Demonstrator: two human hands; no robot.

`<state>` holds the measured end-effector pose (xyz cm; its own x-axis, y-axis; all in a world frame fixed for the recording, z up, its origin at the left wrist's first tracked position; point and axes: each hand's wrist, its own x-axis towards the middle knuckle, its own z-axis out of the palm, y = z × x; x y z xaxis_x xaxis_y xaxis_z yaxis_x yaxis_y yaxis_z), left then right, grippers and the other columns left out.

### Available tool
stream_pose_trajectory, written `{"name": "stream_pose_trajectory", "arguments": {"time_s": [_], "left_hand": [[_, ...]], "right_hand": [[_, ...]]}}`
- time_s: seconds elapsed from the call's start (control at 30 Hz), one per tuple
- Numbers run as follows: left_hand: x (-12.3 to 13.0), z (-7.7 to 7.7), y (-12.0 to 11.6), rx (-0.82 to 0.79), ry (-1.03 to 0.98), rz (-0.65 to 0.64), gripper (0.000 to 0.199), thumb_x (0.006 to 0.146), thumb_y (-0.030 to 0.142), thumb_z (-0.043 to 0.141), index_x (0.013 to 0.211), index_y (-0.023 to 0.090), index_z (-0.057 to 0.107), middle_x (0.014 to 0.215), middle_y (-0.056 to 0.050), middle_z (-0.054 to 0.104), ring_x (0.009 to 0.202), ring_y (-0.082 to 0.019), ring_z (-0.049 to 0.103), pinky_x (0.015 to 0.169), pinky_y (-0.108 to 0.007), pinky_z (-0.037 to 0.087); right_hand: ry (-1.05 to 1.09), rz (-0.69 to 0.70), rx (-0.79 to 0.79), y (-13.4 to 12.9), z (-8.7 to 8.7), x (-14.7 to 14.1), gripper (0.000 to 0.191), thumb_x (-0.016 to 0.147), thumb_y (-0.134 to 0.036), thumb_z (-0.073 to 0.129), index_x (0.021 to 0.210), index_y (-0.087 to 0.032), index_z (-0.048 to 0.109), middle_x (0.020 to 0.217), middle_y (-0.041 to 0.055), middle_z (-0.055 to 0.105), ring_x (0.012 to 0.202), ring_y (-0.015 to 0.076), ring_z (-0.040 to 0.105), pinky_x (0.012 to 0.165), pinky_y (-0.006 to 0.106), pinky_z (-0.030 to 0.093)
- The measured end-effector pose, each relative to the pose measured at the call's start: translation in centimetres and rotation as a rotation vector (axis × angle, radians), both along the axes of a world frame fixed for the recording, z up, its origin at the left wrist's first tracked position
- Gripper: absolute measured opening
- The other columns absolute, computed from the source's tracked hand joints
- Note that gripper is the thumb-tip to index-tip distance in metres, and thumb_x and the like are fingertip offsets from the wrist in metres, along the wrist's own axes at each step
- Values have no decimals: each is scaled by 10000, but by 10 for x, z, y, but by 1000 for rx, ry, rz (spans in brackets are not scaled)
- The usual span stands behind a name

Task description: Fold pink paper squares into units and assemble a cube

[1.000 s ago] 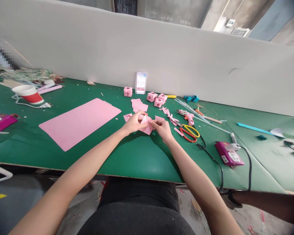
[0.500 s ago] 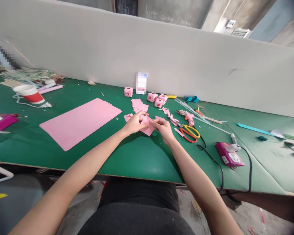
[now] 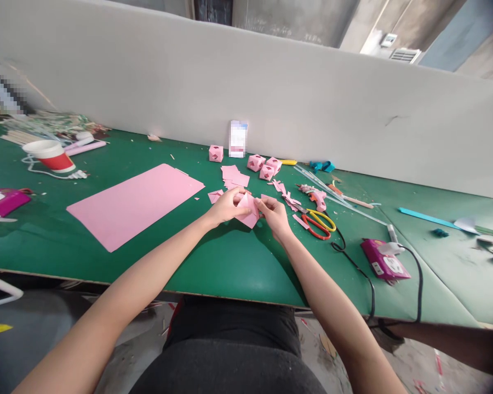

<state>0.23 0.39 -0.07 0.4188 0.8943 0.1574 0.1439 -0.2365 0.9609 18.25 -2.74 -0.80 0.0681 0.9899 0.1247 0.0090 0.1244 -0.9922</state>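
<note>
A green table runs the full width of the view, backed by a long white partition. On its left half lies a large pink sheet, flat and well apart from the hands, with a red-and-white paper cup on its side farther left. Right of centre sit a magenta power strip with a black cable running off the table's near edge, and the orange-and-yellow scissors, near the right hand. Beyond the scissors lies a pink glue gun. Toward the partition stand small pink paper cubes, with a stack of pink squares just in front of them. Both hands meet at the middle of the table over a folded pink paper piece. The left hand pinches its left side, fingers curled closed on the paper; the right hand grips its right edge between thumb and fingertips. The piece sits between the two hands, low over the table, its lower corner pointing toward the person.
</note>
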Motion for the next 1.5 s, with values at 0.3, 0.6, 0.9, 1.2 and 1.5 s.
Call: {"name": "stream_pose_trajectory", "arguments": {"time_s": [0.3, 0.6, 0.9, 1.2, 1.5], "left_hand": [[-1, 7, -3, -117, -59, 51, 534, 697, 243, 816, 1170, 184, 576, 1021, -55, 743, 912, -200, 706, 785, -316, 550], [-1, 5, -2, -100, -57, 97, 528, 703, 237, 809, 1180, 184, 591, 975, -45, 736, 904, -201, 696, 768, -309, 535], [-3, 7, -1, -73, -11, 145, 508, 696, 275, 813, 1159, 187, 622, 1000, -43, 715, 928, -205, 668, 787, -304, 504], [-3, 8, 0, -64, -45, 228, 533, 645, 298, 884, 1102, 180, 637, 964, -40, 667, 850, -180, 644, 796, -333, 533], [-1, 7, -1, -204, -225, 176, 550, 626, 257, 903, 1077, 181, 596, 885, -19, 653, 853, -186, 685, 841, -378, 575]], "right_hand": [[-159, 56, 40, 2, -2, 4, 546, 645, -722, 789, 735, -187, 728, 659, 31, 686, 579, 158, 590, 558, 294, 505], [-199, 62, 13, 2, -4, 3, 469, 716, -646, 764, 803, -185, 760, 697, 35, 714, 587, 159, 610, 566, 296, 535], [-192, 90, 8, 3, -7, 5, 325, 739, -514, 758, 768, -193, 719, 696, 22, 699, 619, 154, 632, 537, 262, 525], [-230, 127, -7, -1, -5, -1, 337, 734, -526, 775, 779, -194, 739, 683, 29, 710, 588, 148, 624, 503, 259, 536], [-218, 105, 15, -1, -3, 0, 243, 750, -440, 731, 756, -197, 716, 675, 13, 692, 597, 143, 616, 501, 245, 533]]}}
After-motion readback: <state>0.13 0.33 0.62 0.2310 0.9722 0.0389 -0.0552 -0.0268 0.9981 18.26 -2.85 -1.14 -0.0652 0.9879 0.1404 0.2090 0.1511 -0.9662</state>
